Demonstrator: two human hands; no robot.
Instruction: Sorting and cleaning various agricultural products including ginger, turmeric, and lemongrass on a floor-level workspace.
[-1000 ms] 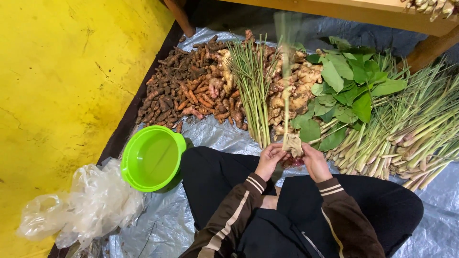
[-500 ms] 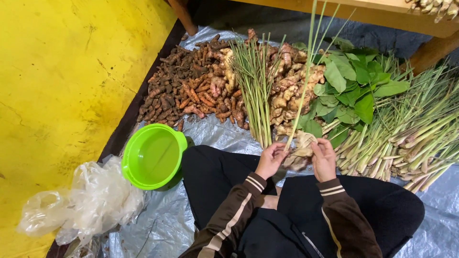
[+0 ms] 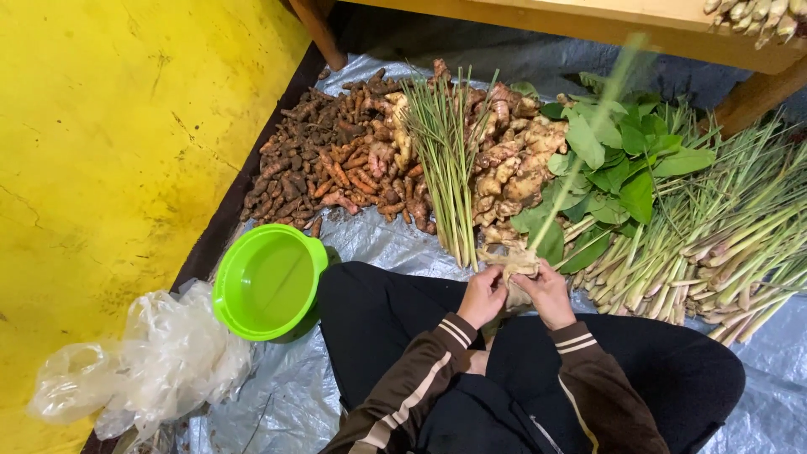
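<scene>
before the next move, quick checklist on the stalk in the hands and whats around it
1. Both hands on the piece: ok. The left hand and right hand hold the pale root end between them.
2. Stalk visible: cannot tell in detail. The long green stalk is blurred.
3. Green bowl within the left hand's side: ok, upright beside the left knee, nothing seen in it.
4. Lemongrass pile on the right: ok, lying on the plastic sheet.
5. Clear plastic bag: ok, crumpled by the bowl.
6. Grip firmness: cannot tell.
</scene>
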